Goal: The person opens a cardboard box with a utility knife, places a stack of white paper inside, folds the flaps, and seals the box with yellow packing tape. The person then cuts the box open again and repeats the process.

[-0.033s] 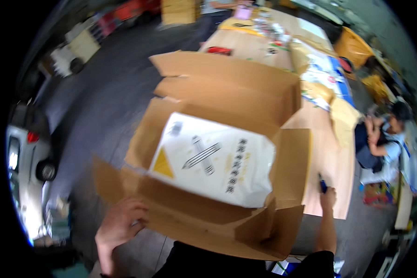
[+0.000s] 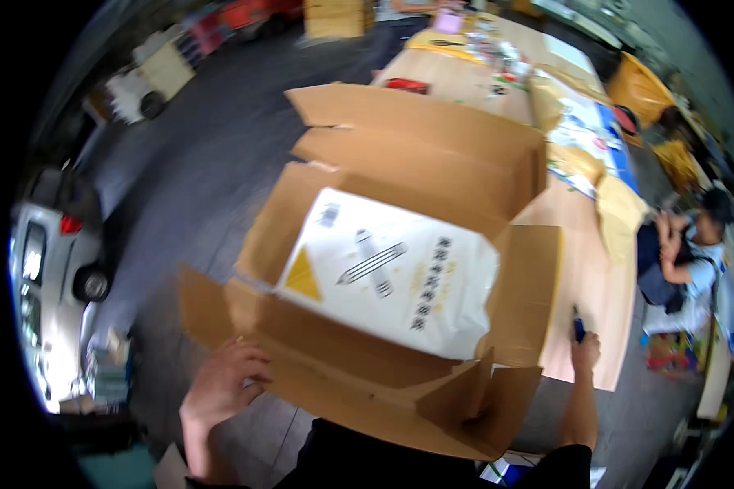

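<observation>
An opened cardboard box [image 2: 520, 301] is in front of me with its flaps spread. Inside lies a white plastic mailing bag [image 2: 367, 314] with a pencil drawing, dark print and a yellow corner. My left hand [image 2: 227, 381] is at the box's near left corner, its fingers curled against the edge of the near flap; the fingertips are partly hard to make out. To the right of the box, my right hand [image 2: 585, 354] is closed around a slim dark blue tool [image 2: 578, 328] that points away from me over the table. The tool's exact kind is too small to tell.
A long wooden table [image 2: 599, 285] runs away on the right, bearing yellow padded envelopes [image 2: 618, 213] and a red item [image 2: 408, 85]. A person [image 2: 689, 257] sits at its right side; another stands at the far end. A silver car [image 2: 53, 277] is on the left.
The whole scene sits slightly farther right in the picture. Both hands keep their places beside the box, and the dark blue tool stays in my right hand.
</observation>
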A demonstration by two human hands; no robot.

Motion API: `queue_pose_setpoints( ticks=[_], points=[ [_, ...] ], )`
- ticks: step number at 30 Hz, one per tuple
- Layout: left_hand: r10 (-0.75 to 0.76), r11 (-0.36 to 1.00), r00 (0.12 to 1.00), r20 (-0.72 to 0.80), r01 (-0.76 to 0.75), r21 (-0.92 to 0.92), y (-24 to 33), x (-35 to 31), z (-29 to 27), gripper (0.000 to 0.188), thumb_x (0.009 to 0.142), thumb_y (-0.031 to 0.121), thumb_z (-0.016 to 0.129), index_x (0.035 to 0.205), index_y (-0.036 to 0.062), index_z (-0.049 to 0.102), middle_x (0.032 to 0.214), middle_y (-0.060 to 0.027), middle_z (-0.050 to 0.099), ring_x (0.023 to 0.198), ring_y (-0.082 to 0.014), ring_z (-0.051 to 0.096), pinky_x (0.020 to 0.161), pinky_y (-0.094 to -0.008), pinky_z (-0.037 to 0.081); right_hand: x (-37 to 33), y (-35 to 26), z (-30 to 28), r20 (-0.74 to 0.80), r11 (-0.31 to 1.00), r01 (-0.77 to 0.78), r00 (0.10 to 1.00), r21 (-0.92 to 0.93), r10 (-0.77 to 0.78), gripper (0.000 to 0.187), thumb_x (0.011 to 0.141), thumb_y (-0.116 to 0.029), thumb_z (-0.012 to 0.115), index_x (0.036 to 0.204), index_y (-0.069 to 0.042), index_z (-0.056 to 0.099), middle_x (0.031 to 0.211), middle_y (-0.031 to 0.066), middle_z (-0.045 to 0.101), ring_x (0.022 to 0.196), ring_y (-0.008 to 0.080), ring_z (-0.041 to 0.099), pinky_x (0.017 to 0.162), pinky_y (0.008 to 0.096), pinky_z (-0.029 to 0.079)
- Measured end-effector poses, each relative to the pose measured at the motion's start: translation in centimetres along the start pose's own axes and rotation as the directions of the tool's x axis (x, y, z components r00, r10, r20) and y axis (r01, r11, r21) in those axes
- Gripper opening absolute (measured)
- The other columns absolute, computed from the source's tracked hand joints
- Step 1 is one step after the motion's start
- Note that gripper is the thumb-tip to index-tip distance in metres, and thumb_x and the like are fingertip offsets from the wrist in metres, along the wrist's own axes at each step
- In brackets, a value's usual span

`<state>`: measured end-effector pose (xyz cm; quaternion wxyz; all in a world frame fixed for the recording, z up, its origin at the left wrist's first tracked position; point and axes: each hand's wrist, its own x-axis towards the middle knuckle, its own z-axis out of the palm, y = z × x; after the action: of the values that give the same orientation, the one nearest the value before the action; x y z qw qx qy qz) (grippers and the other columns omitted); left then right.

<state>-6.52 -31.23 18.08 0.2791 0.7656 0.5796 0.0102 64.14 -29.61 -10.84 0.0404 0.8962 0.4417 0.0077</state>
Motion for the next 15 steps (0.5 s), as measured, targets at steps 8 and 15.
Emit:
queue_pose_setpoints(
  ticks=[8,15],
  points=[
    [-0.349,0.933,0.803,-0.483,0.345,-0.100,-0.7,-11.8,17.0,0.018,0.072,0.010,0.073,0.089,0.0140,0.075,0.113,-0.0037,0.065,0.120,-0.0268,0.054,0.117,-0.0519,0.021,0.2,5.3,0.9,0.021,0.386,-0.036,0.999,0.922,0.043,0.033,0.097,-0.037,0.045,0.094,-0.005,0.053,0.061,0.0006,0.041,0.047,0.0139,0.049,0.042,0.0281,0.044],
    [-0.525,0.840,0.645,-0.555,0.286,-0.461,-8.5,-13.6,26.8,0.048,0.071,0.011,0.070,0.117,0.0049,0.060,0.113,-0.0154,0.062,0.113,-0.0359,0.054,0.098,-0.0436,0.044,-14.1,-7.1,-17.2,-0.079,0.042,0.104,0.916,0.994,-0.394,0.037,0.096,-0.023,0.041,0.121,0.001,0.055,0.078,0.0019,0.050,0.062,0.0101,0.054,0.053,0.0248,0.047]
  ],
)
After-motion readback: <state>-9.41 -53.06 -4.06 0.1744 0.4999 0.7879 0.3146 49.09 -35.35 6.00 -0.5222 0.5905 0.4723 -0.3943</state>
